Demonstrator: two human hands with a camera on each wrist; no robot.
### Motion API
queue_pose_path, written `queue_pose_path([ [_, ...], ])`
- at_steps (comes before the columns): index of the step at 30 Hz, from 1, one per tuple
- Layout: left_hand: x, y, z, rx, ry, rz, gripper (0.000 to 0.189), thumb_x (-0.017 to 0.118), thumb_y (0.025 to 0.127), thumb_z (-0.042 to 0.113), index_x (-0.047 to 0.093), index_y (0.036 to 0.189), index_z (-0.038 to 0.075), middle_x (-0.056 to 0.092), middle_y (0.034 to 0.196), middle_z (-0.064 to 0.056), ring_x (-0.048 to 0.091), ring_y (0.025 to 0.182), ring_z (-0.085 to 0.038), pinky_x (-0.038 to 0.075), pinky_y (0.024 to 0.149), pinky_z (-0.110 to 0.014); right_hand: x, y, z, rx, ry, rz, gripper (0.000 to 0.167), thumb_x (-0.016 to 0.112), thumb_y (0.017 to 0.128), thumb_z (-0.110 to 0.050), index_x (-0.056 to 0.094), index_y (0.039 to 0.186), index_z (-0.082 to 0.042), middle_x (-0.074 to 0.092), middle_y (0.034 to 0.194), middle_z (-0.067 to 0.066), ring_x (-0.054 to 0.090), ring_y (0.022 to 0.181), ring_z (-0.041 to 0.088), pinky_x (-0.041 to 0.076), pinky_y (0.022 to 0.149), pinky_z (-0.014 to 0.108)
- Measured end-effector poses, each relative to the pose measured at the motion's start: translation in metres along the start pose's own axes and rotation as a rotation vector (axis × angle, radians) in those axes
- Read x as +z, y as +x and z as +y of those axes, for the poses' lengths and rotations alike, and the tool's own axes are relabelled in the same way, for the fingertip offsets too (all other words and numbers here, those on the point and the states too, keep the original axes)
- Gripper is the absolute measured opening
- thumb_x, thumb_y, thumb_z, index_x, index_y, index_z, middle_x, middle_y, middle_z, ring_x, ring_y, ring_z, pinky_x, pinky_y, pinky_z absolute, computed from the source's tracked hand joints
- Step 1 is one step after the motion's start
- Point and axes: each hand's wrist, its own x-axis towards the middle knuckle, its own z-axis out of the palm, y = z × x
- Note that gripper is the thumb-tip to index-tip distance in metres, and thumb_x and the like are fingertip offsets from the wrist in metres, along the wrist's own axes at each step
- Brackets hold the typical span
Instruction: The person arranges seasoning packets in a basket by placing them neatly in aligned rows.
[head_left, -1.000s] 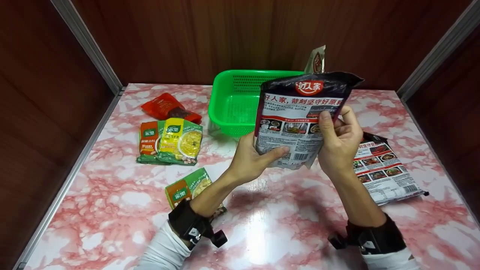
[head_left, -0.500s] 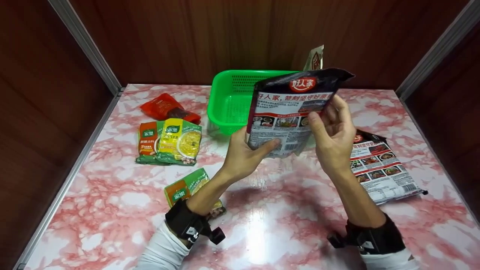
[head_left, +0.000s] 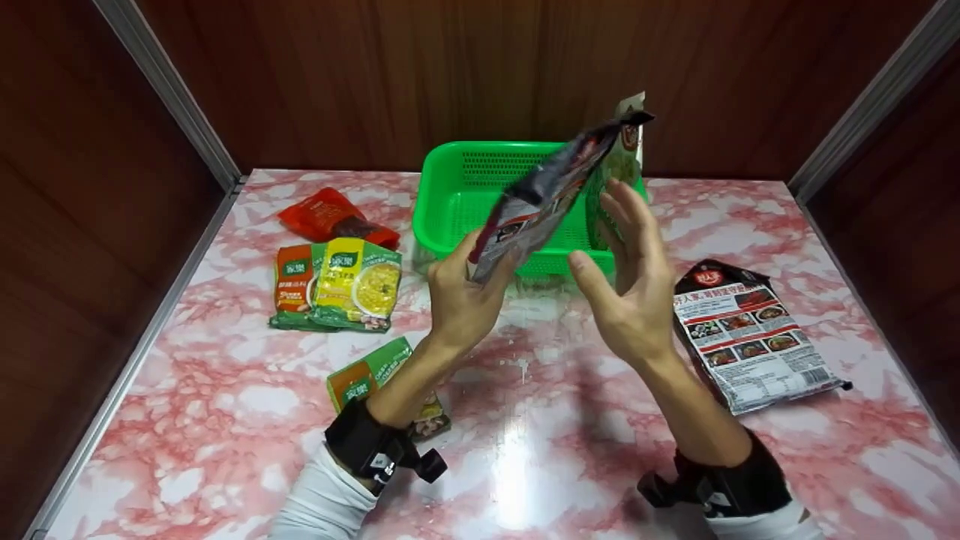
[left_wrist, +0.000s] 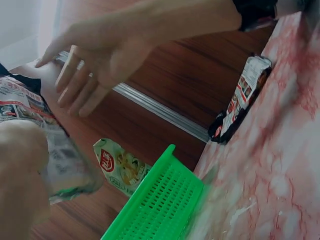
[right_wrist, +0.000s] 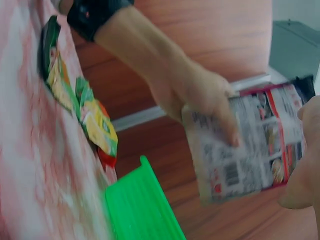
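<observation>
My left hand (head_left: 466, 304) grips a dark-topped food pouch (head_left: 541, 202) by its lower end, thumb on the printed back. The pouch is tilted and turned nearly edge-on above the green plastic basket (head_left: 422, 217). In the right wrist view, rows of small pictures and a barcode show on the pouch (right_wrist: 245, 150). My right hand (head_left: 637, 289), fingers spread, is held just right of the pouch and apart from it in the left wrist view. A pale green packet (head_left: 628, 154) stands upright at the basket's right end, partly hidden by the pouch and my right fingers.
A second black-and-white pouch (head_left: 757, 341) lies on the marbled table (head_left: 247, 450) at the right. To the left lie a red bag (head_left: 330, 216), a yellow soup packet (head_left: 356, 281) overlapping an orange one (head_left: 294, 279), and a green-brown packet (head_left: 367, 379) beyond my left forearm. Wooden panels (head_left: 360, 75) enclose the table.
The pouch has swung from facing me to nearly edge-on and moved left and away, towards the basket. My right hand has let go of it; my left hand still holds it.
</observation>
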Motion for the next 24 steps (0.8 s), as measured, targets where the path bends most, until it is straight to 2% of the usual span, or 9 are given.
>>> queue_pose_path([
  [1, 0.0, 0.001, -0.001, 0.044, 0.03, 0.013, 0.034, 0.085, 0.1, 0.005, 0.077, 0.131, -0.007, 0.086, 0.118, -0.023, 0.086, 0.097, -0.031, 0.07, 0.081, -0.044, 0.003, -0.001, -0.002, 0.005, 0.014, -0.014, 0.079, 0.071, 0.096, 0.007, 0.038, 0.167, 0.011, 0.046, 0.174, 0.028, 0.046, 0.165, 0.034, 0.037, 0.14, 0.044],
  [2, 0.0, 0.001, -0.002, 0.086, 0.055, 0.023, 0.033, 0.083, 0.101, 0.003, 0.077, 0.132, -0.007, 0.085, 0.12, -0.023, 0.086, 0.1, -0.032, 0.07, 0.083, -0.045, 0.006, -0.003, -0.003, 0.016, 0.023, -0.025, 0.081, 0.072, 0.095, 0.007, 0.036, 0.168, 0.011, 0.045, 0.175, 0.028, 0.046, 0.165, 0.034, 0.036, 0.141, 0.044],
  [5, 0.001, 0.001, -0.005, 0.193, 0.141, 0.039, 0.035, 0.079, 0.102, -0.003, 0.077, 0.137, -0.005, 0.082, 0.131, -0.024, 0.084, 0.116, -0.036, 0.069, 0.099, -0.046, 0.015, -0.007, -0.008, 0.052, 0.044, -0.056, 0.088, 0.073, 0.093, 0.006, 0.032, 0.171, 0.011, 0.044, 0.175, 0.029, 0.046, 0.166, 0.036, 0.036, 0.141, 0.042],
  [8, 0.003, -0.001, -0.007, 0.297, 0.254, 0.068, 0.038, 0.076, 0.101, -0.009, 0.077, 0.139, -0.004, 0.08, 0.138, -0.022, 0.078, 0.131, -0.04, 0.062, 0.115, -0.05, 0.022, -0.011, -0.01, 0.094, 0.061, -0.069, 0.09, 0.075, 0.092, 0.006, 0.033, 0.171, 0.009, 0.046, 0.175, 0.028, 0.045, 0.167, 0.038, 0.037, 0.14, 0.041],
  [11, 0.005, -0.003, -0.011, 0.401, 0.383, 0.101, 0.04, 0.074, 0.1, -0.011, 0.078, 0.138, -0.001, 0.081, 0.139, -0.018, 0.078, 0.131, -0.037, 0.062, 0.115, -0.052, 0.027, -0.013, -0.011, 0.152, 0.079, -0.061, 0.084, 0.074, 0.093, 0.006, 0.038, 0.169, 0.008, 0.051, 0.171, 0.028, 0.05, 0.164, 0.036, 0.041, 0.137, 0.037],
  [13, 0.006, -0.005, -0.012, 0.466, 0.462, 0.123, 0.042, 0.073, 0.097, -0.014, 0.079, 0.137, 0.001, 0.082, 0.137, -0.017, 0.079, 0.13, -0.035, 0.062, 0.113, -0.055, 0.029, -0.014, -0.011, 0.188, 0.097, -0.037, 0.077, 0.073, 0.095, 0.005, 0.043, 0.166, 0.008, 0.057, 0.163, 0.028, 0.06, 0.155, 0.033, 0.05, 0.13, 0.035],
  [18, 0.011, -0.009, -0.015, 0.598, 0.606, 0.138, 0.05, 0.072, 0.092, -0.02, 0.081, 0.134, 0.004, 0.083, 0.136, -0.014, 0.08, 0.128, -0.033, 0.063, 0.111, -0.057, 0.031, -0.015, -0.008, 0.254, 0.132, 0.079, 0.07, 0.069, 0.101, 0.0, 0.041, 0.166, -0.002, 0.064, 0.153, 0.022, 0.07, 0.136, 0.023, 0.059, 0.118, 0.032],
  [22, 0.015, -0.015, -0.016, 0.675, 0.686, 0.139, 0.044, 0.077, 0.095, -0.012, 0.081, 0.135, 0.008, 0.083, 0.136, -0.011, 0.08, 0.128, -0.031, 0.063, 0.111, -0.056, 0.034, -0.015, -0.008, 0.25, 0.155, 0.152, 0.064, 0.065, 0.107, -0.003, 0.041, 0.166, -0.006, 0.063, 0.153, 0.019, 0.069, 0.136, 0.022, 0.058, 0.12, 0.033],
  [24, 0.016, -0.017, -0.017, 0.699, 0.717, 0.142, 0.042, 0.078, 0.098, -0.007, 0.081, 0.136, 0.01, 0.083, 0.137, -0.01, 0.08, 0.129, -0.03, 0.063, 0.111, -0.056, 0.035, -0.015, -0.009, 0.237, 0.207, 0.166, 0.058, 0.061, 0.108, -0.001, 0.044, 0.164, -0.005, 0.063, 0.153, 0.021, 0.07, 0.135, 0.025, 0.06, 0.117, 0.036],
])
